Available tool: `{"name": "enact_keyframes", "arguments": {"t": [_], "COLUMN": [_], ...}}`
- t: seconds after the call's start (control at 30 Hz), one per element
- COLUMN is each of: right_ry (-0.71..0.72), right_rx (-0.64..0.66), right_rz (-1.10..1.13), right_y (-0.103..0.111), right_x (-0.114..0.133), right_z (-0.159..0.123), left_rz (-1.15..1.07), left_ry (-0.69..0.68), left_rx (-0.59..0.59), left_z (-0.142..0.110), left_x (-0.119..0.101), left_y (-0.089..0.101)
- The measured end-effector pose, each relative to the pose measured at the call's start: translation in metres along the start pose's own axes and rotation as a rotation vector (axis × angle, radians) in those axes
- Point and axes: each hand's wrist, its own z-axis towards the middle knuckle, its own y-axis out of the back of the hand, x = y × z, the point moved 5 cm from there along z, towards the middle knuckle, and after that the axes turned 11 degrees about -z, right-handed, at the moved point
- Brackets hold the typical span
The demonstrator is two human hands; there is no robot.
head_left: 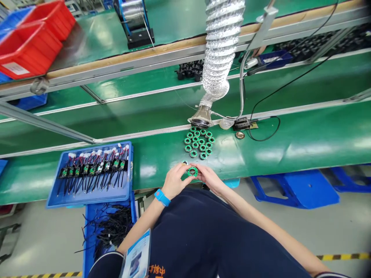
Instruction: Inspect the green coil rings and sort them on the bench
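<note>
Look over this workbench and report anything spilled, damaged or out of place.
Nothing looks spilled or visibly damaged. One oddity: thin black wires lie tangled in the deep-blue plastic bin below the green-topped bench, a few poking past its left rim. That may be normal storage, but it looks untidy.

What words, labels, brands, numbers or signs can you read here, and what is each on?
Shirt: orange characters, one seemingly "科"; the rest unclear.
Badge: print too small and blurred to read.
Front red bin: white label, too small to read.
Wristband: small orange mark, unreadable.
No other text is legible.
</note>
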Motion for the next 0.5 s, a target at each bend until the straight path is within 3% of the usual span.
{"name": "enact_keyframes", "arguments": {"t": [0.17,0.3,0.5], "right_ry": [0.013,0.029,0.012], "right_rx": [0.069,0.057,0.035], "right_rz": [0.018,-0.007,0.003], "right_y": [-0.011,-0.008,0.0], "right_x": [0.009,0.019,0.031], "right_z": [-0.001,-0.004,-0.009], "left_rz": [0.059,0.038,0.041], "left_ry": [-0.02,-0.031,-0.156], "left_rx": [-0.116,-0.197,-0.188], "left_z": [-0.007,-0.009,-0.007], "left_x": [-0.011,-0.015,-0.018], "left_y": [-0.002,-0.007,-0.009]}}
